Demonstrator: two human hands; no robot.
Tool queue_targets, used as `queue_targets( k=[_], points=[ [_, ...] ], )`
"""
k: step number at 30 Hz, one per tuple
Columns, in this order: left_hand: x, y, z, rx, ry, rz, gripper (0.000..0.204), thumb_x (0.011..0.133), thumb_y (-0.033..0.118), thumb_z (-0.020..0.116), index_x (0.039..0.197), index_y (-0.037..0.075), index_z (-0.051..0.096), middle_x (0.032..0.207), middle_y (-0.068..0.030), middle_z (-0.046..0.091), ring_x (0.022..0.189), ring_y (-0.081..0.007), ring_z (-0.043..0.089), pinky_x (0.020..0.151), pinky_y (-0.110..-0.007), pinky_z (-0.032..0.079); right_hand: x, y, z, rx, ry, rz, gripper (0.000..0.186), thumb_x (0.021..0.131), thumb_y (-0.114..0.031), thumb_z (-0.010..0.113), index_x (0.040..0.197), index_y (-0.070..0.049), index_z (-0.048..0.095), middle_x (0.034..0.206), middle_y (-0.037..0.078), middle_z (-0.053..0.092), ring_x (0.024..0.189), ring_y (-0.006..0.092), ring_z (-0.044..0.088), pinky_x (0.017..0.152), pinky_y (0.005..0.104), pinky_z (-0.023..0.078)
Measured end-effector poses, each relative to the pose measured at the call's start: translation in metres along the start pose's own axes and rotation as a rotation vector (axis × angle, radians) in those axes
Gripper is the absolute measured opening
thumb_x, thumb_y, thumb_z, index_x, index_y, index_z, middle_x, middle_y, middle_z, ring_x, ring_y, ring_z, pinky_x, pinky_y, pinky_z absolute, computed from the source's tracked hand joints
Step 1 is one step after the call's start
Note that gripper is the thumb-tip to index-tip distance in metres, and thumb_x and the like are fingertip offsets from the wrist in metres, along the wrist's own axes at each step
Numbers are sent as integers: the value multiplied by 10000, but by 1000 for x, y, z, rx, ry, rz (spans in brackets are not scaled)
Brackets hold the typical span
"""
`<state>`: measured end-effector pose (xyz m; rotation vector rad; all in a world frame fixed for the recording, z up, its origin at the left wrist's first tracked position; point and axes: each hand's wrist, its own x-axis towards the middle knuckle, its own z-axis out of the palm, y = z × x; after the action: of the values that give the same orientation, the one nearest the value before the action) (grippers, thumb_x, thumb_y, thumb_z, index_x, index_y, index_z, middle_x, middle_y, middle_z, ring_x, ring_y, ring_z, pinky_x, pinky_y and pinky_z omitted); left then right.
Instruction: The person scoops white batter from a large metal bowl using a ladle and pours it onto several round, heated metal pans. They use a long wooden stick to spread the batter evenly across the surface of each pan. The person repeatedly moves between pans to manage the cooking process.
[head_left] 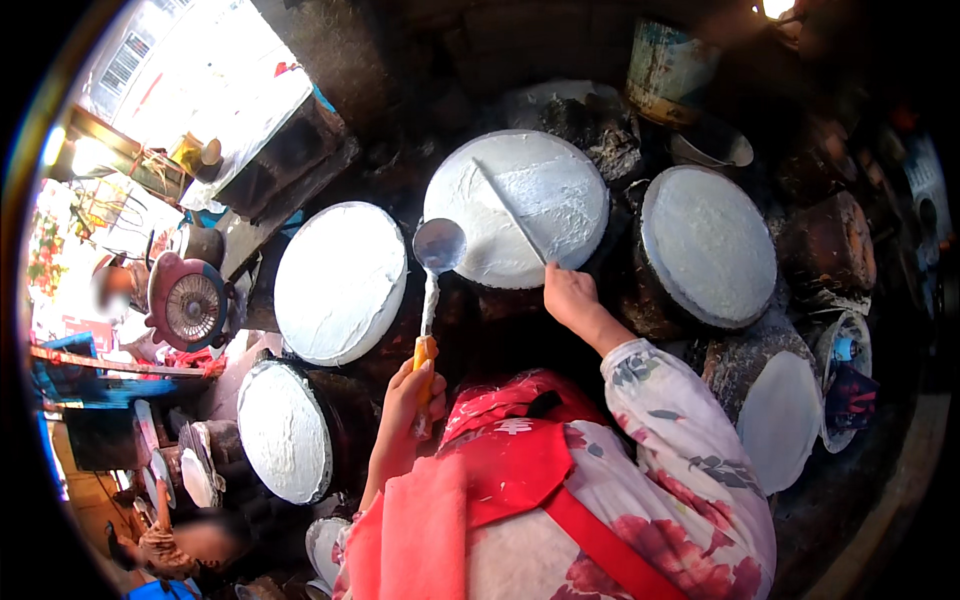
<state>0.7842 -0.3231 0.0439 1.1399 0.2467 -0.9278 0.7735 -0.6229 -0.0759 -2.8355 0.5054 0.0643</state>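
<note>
My left hand (413,395) grips the yellow handle of a metal ladle (440,245), whose long shank is coated with white batter. The ladle's round head is just at the lower left of the middle round griddle (515,190), which bears a white, uneven layer. In my right hand (570,300) is a thin flat stick (510,210), lying diagonally over that white layer; my closed fingers are at its near end, by the griddle's front edge. A second white-coated griddle (341,282) stands to the left, and a third (708,245) to the right.
Further griddles sit at lower left (283,432) and lower right (776,422). A rusty bucket (670,70) and dark pan (712,148) stand behind. A small fan (190,305) and cluttered ledge (280,150) are on the left; another person (180,545) shows at lower left.
</note>
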Motion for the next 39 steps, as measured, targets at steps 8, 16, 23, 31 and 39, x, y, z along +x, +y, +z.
queue_targets(
  k=[8,16,23,31,39],
  points=[
    [-4,-3,5,54,72,40,278,927,180,481,1192,104,446,711,-37,481,469,-107,441,414,-230,346,28,-11,-7,14,-49,3,204,800,-88,481,947,22,571,844,199,671,814,314,672,708,399,527],
    [0,-4,5,98,166,87,279,925,196,483,1181,88,458,681,-37,486,431,-106,443,383,-227,341,123,23,-19,4,-11,-96,202,837,-112,433,951,-16,570,837,202,657,822,365,645,740,467,497],
    [12,1,-11,191,175,87,297,914,201,513,1175,82,436,679,-34,504,440,-119,478,388,-240,389,4,58,-45,4,-217,-286,206,877,-174,427,907,-28,568,787,225,639,785,385,627,717,491,468],
    [46,11,-7,342,69,102,277,916,203,517,1144,78,422,666,-29,497,409,-120,469,356,-242,374,-90,53,1,99,-73,231,198,885,-229,472,916,-40,521,760,202,644,736,378,644,652,510,500],
    [56,16,-5,420,154,91,228,912,214,522,1075,80,434,673,-26,487,425,-118,470,356,-254,386,-57,8,10,377,165,245,196,875,-246,507,847,-53,534,731,191,634,708,387,625,625,503,492]
  ],
)
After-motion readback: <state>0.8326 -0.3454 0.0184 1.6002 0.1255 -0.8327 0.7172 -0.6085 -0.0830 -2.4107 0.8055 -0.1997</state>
